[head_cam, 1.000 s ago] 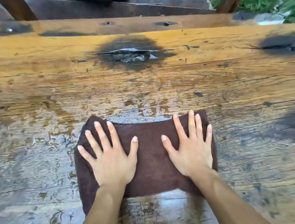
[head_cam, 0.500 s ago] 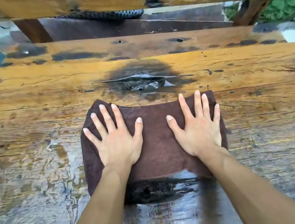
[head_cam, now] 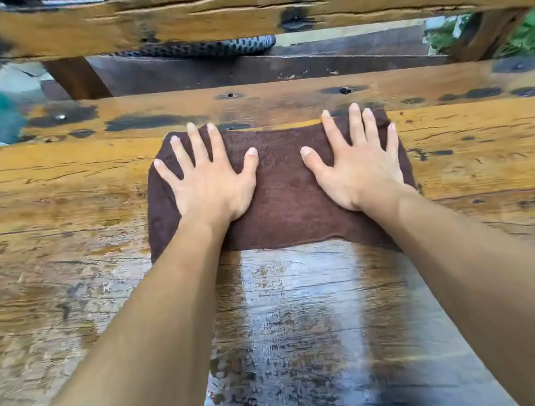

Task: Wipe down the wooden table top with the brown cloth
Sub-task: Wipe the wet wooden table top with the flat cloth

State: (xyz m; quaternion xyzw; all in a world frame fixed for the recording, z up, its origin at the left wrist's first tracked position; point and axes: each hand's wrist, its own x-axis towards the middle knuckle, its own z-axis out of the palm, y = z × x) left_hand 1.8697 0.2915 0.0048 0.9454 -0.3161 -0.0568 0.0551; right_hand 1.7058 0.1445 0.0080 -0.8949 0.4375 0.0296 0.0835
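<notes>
While pressing flat, left grip (head_cam: 210,188) and right grip (head_cam: 359,172) released, fingers spread on brown cloth (head_cam: 287,201), near far edge of wet wooden counter (head_cam: 65,204)

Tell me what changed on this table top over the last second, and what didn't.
The left hand and right hand slid the brown cloth away from the person to the far edge of the wooden table top, leaving a wet streak behind it. Unchanged: both palms flat on the cloth, fingers spread; nothing gripped or released.
</notes>
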